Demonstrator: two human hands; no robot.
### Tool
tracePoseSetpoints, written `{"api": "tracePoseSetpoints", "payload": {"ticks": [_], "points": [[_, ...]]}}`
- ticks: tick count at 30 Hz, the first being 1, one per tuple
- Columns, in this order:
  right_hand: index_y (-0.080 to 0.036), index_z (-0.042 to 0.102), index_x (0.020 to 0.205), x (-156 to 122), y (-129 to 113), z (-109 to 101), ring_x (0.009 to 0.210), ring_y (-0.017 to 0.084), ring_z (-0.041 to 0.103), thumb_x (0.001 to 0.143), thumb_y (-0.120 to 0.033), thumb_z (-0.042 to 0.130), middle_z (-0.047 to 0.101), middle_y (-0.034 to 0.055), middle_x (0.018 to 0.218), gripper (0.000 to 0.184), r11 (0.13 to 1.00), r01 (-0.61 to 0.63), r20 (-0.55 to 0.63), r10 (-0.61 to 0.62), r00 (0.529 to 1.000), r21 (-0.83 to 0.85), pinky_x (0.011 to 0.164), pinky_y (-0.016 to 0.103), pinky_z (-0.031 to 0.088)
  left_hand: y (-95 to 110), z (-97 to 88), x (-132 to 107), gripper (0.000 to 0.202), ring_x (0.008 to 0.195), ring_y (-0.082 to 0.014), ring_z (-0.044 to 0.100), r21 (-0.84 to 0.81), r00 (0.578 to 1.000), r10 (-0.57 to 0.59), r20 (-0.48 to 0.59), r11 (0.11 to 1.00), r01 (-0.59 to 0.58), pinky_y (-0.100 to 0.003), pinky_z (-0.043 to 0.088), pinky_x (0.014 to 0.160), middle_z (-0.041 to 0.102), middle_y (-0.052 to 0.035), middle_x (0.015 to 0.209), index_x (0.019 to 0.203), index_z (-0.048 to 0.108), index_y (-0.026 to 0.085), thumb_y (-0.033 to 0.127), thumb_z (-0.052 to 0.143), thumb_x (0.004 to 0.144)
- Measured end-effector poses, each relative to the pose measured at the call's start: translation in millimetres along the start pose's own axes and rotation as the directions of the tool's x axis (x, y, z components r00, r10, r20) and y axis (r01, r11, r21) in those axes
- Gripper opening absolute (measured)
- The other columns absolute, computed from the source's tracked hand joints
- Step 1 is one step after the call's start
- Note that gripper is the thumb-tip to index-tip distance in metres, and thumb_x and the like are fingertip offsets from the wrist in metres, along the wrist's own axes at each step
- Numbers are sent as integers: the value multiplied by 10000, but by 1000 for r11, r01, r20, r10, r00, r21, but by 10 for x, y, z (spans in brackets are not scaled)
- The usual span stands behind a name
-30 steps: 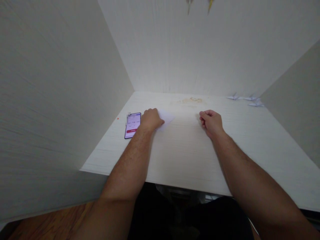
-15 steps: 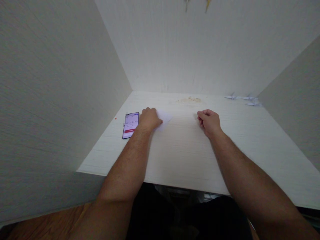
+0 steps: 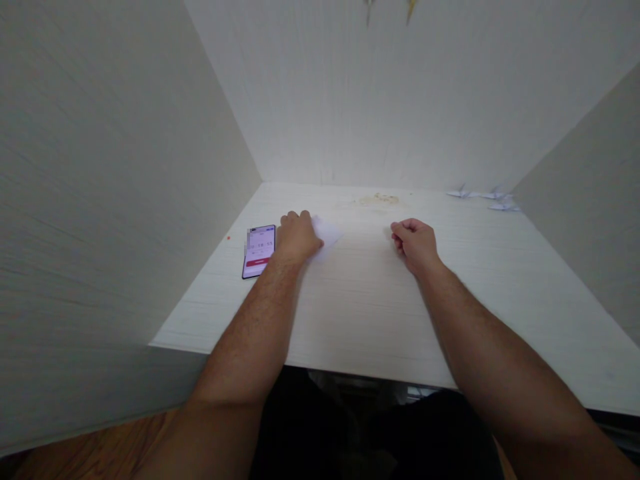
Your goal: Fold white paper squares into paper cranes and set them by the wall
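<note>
My left hand (image 3: 299, 237) lies over a white piece of paper (image 3: 329, 231) on the white tabletop (image 3: 350, 300). Its fingers bend over the paper's left side and the thumb presses near the right, so much of the sheet is hidden; a pointed corner sticks out to the right. My right hand (image 3: 416, 243) rests on the tabletop, apart from the paper, with fingers curled in and thumb against the index finger. Nothing shows between them. Just left of my left hand lies a phone (image 3: 259, 252) with a lit screen showing digits and a red button.
Several folded white paper cranes (image 3: 503, 207) stand at the back right corner. A brownish stain (image 3: 383, 199) marks the tabletop near the back wall. A tiny orange speck (image 3: 229, 238) lies left of the phone. Panels (image 3: 200, 167) enclose the table at left, back and right.
The whole view shifts slightly to the left. Both hands keep nearly the same pose and place; the left hand remains over the paper.
</note>
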State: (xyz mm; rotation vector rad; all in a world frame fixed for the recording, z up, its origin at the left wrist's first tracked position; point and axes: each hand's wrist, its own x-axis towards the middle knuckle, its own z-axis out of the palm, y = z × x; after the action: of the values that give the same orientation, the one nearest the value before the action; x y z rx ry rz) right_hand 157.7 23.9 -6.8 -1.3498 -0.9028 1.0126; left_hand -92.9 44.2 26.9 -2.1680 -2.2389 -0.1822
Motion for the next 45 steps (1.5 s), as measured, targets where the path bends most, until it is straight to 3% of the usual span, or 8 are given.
{"api": "tracePoseSetpoints", "payload": {"ticks": [8, 15, 18, 24, 32, 37, 43, 45], "points": [[-204, 543, 649, -19, -18, 0, 414, 63, 439, 687, -320, 747, 568, -38, 545, 237, 1000, -1, 5, 1, 1000, -1, 362, 195, 296, 24, -76, -25, 402, 1040, -353, 633, -76, 1000, 5, -19, 997, -6, -453, 500, 868, 667, -196, 1140, 1185, 640, 147, 204, 573, 793], [-207, 538, 659, 3, 6, -4, 410, 61, 435, 683, -330, 749, 565, -45, 547, 245, 1000, -8, 20, 8, 1000, 16, 357, 193, 291, -30, -86, 47, 117, 889, -284, 656, -349, 988, -93, -124, 936, 45, -390, 486, 802, 728, -114, 906, 822, 707, 202, 237, 605, 777], [-208, 539, 673, 5, 4, -2, 409, 62, 439, 686, -332, 751, 571, -46, 554, 245, 1000, -12, 20, 12, 1000, 23, 356, 191, 285, 3, -1, 93, 53, 733, -208, 618, -612, 982, -142, -125, 790, 36, -328, 465, 708, 680, -51, 753, 699, 643, 201, 249, 651, 721], [-202, 546, 653, 5, 0, -1, 410, 57, 438, 706, -370, 753, 575, -42, 558, 272, 1000, 2, 19, -3, 1000, 16, 362, 190, 287, 338, 274, 27, 101, 547, -128, 490, -965, 971, -240, 24, 249, 85, -249, 362, 535, 560, 24, 639, 729, 598, 198, 280, 650, 701], [-195, 611, 687, 10, 10, -34, 455, 54, 473, 711, -409, 745, 631, -20, 640, 253, 997, 12, 163, -25, 986, 79, 385, 185, 289, 640, 459, -155, 155, 534, -122, 448, -990, 998, -53, 27, 135, 34, -230, 335, 537, 495, 50, 609, 819, 564, 224, 367, 619, 792], [-201, 607, 667, -2, 22, -26, 416, 65, 445, 656, -343, 779, 551, -52, 498, 223, 999, 25, 187, -29, 982, 26, 398, 200, 293, 682, 427, -182, 135, 574, -127, 498, -997, 999, -2, 41, 66, 41, -229, 374, 552, 540, 35, 654, 800, 553, 225, 345, 617, 805], [-203, 595, 644, 7, 36, -23, 409, 71, 438, 654, -314, 765, 540, -52, 479, 204, 998, 45, 143, -52, 988, 52, 394, 209, 286, 684, 331, -162, 355, 683, -202, 663, -937, 984, 37, 176, -301, 179, -299, 507, 616, 673, -45, 713, 916, 619, 180, 508, 489, 880], [-204, 592, 646, 11, 40, -25, 414, 72, 438, 656, -312, 763, 540, -52, 484, 203, 997, 50, 139, -58, 989, 59, 398, 209, 288, 677, 305, -154, 412, 713, -224, 693, -900, 970, 75, 231, -361, 242, -328, 536, 642, 699, -67, 727, 947, 624, 166, 539, 462, 880]]}}
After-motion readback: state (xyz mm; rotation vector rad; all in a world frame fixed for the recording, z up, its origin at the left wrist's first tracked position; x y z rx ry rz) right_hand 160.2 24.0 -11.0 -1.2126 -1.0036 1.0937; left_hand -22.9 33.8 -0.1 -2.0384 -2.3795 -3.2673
